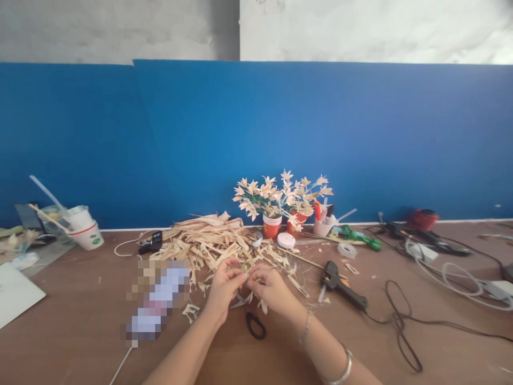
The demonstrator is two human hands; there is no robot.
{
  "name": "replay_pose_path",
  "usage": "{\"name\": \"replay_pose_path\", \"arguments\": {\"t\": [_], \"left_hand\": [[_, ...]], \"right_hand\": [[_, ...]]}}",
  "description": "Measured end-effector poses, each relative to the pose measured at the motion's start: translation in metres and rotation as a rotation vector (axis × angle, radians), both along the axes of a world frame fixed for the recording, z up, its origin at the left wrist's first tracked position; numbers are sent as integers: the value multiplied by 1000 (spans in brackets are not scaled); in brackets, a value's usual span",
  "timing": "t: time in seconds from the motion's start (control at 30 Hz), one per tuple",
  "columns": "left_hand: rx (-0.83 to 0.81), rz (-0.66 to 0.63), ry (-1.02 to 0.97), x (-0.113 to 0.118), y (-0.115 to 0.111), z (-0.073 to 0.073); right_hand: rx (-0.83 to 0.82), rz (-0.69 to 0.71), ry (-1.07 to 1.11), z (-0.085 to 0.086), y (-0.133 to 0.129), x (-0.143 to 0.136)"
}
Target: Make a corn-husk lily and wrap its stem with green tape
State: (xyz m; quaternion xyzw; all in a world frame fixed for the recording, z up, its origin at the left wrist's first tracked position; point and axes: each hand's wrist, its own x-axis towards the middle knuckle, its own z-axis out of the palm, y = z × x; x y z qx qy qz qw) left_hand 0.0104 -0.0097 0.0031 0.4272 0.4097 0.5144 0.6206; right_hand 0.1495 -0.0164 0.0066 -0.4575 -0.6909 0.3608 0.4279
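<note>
My left hand (226, 286) is closed in a pinch on a small pale-green piece (245, 269), too small for me to tell its kind. Close against it, my right hand (267, 283) has its thumb and fingers pressed together at the same spot; what they grip is hidden. Just below both hands lies a pair of scissors, its black handle (255, 326) showing. Behind them spreads a heap of dried, straw-coloured husk strips (208, 235), with loose scraps around the fingers.
Husk flowers (266, 192) stand in red cups (271, 227) near the blue partition (256, 117). A white ribbon roll (286, 240) sits before them. On the right are a black glue gun (342, 286), clear tape (347, 249) and trailing cables. A blurred-out device (160, 302) lies left.
</note>
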Motion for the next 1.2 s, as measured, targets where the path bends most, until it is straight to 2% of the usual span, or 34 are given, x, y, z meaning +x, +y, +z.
{"name": "replay_pose_path", "arguments": {"t": [0.13,0.27,0.4,0.6,0.8,0.93,1.03,1.2], "left_hand": [[16,-43,-15,-2,0,-2],[-11,-88,-65,-4,0,-2],[-51,-159,-100,-6,0,1],[-50,-116,-78,-6,1,3],[-40,-121,28,-7,4,3],[-62,-165,68,-5,3,1],[-98,-175,56,-5,3,-3],[-122,-246,-79,-7,2,-5]], "right_hand": [[-187,111,152,0,2,4],[-383,190,336,6,0,3],[-452,243,423,15,-5,3],[-423,208,388,15,-3,4],[-299,-41,259,3,4,5],[-214,-4,259,0,5,5],[-228,14,328,0,5,4],[-281,20,459,4,4,2]]}}
